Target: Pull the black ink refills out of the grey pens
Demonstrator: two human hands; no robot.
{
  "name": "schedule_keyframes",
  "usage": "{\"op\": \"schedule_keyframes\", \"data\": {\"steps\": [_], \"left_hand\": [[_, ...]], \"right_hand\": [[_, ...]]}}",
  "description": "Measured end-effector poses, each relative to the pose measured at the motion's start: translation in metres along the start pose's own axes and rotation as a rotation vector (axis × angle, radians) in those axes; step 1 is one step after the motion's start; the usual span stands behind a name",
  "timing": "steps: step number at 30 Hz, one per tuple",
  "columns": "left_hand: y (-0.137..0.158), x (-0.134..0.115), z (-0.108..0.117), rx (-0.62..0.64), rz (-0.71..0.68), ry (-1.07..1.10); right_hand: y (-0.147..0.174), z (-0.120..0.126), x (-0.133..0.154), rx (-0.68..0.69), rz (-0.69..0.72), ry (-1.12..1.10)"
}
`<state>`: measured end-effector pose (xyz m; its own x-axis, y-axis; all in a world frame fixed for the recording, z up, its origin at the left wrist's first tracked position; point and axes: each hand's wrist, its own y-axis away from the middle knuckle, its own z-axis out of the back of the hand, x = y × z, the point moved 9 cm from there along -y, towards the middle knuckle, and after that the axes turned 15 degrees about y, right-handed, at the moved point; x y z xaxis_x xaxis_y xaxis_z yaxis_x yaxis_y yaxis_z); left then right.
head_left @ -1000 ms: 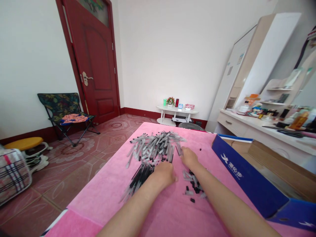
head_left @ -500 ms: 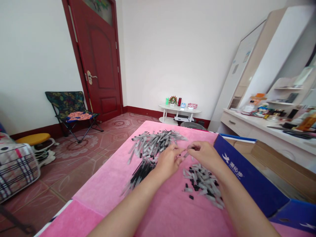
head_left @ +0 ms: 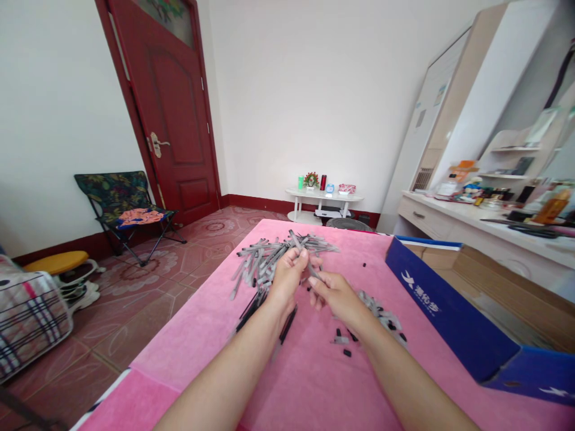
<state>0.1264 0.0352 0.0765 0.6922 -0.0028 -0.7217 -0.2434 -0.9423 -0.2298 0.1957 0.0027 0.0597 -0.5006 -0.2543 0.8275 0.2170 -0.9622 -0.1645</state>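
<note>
Between my two hands is a greyish translucent pen barrel (head_left: pixel 312 269), slanting down toward the right. My left hand (head_left: pixel 287 275) is closed on its upper part, thumb on top. Close by, my right hand (head_left: pixel 330 291) pinches the lower end between thumb and fingers. Behind the left hand spreads a pile of translucent pen barrels (head_left: pixel 258 257) with dark ends. Thin black pen refills (head_left: pixel 251 311) lie under and beside the left wrist, partly hidden. Clear and black pen caps (head_left: pixel 390 326) are heaped beyond the right forearm, which covers part of them.
A pink cloth (head_left: pixel 202 341) covers the table. On the right stands an open blue cardboard box (head_left: pixel 449 317). A few loose black pieces, one of them a small black plug (head_left: pixel 364 264), lie on the cloth. Past the left edge is a folding chair (head_left: pixel 121 203).
Both hands have shifted left from over the caps toward the barrel pile, and a pen barrel now shows between them. More of the cloth near the box is visible.
</note>
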Motion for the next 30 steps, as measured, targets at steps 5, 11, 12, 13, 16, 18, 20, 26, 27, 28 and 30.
{"op": "schedule_keyframes", "data": {"steps": [5,11,12,13,16,18,20,26,27,28,30], "left_hand": [[0.003,0.019,0.004,-0.095,0.05,0.255],[0.005,0.029,0.01,-0.216,0.117,0.323],[0.006,0.03,0.009,-0.225,0.139,0.327],[0.007,0.031,0.008,-0.241,0.163,0.335],[0.012,0.034,0.008,-0.284,0.226,0.356],[0.013,0.034,0.008,-0.292,0.241,0.36],[0.014,0.035,0.006,-0.283,0.265,0.359],[0.0,0.016,0.014,-0.243,0.239,0.519],[-0.004,0.004,0.031,-0.346,0.152,0.566],[-0.008,-0.009,0.045,-0.394,0.088,0.583],[-0.016,-0.031,0.064,-0.415,0.018,0.589]], "right_hand": [[0.003,-0.01,0.005,-0.034,-0.042,0.159],[0.013,0.005,0.03,-0.13,-0.087,0.934],[0.015,0.005,0.033,-0.124,-0.106,1.019],[0.016,0.006,0.035,-0.113,-0.124,1.082],[0.018,0.009,0.037,-0.116,-0.162,1.144],[0.017,0.011,0.034,-0.107,-0.156,1.015],[0.014,0.008,0.025,-0.016,-0.168,0.717],[0.033,-0.005,0.034,0.325,-0.172,-0.046],[0.04,-0.006,0.039,0.391,-0.16,-0.036],[0.045,-0.002,0.042,0.423,-0.149,-0.001],[0.046,0.018,0.044,0.349,-0.124,0.094]]}}
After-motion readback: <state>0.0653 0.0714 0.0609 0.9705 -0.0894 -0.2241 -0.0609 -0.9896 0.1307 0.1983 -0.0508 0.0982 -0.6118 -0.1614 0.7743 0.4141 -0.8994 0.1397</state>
